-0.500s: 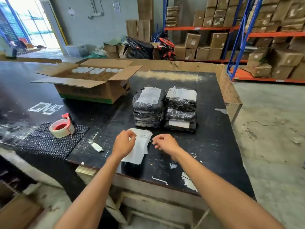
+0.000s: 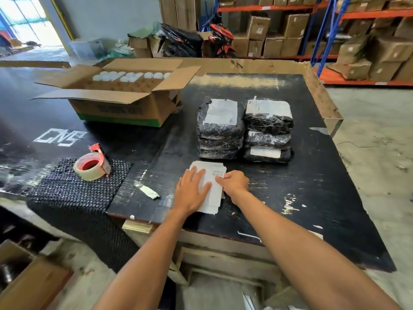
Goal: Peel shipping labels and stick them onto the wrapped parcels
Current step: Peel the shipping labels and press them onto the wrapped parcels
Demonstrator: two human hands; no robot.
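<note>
A small stack of white shipping labels lies on the black table near its front edge. My left hand rests flat on the stack's left half, fingers straight. My right hand sits at the stack's right edge with fingers curled, pinching the edge of the top label. Just behind the labels stand two piles of black wrapped parcels: the left pile and the right pile, each with a white label on its top parcel.
A tape roll in a red dispenser sits on a black bubble mat at left. An open cardboard box of white-capped items stands behind it. A paper scrap lies left of my hands. Shelves of cartons fill the back.
My left hand has flattened onto the label stack. My right hand has moved left onto the stack's right edge and taken hold of the top label.
</note>
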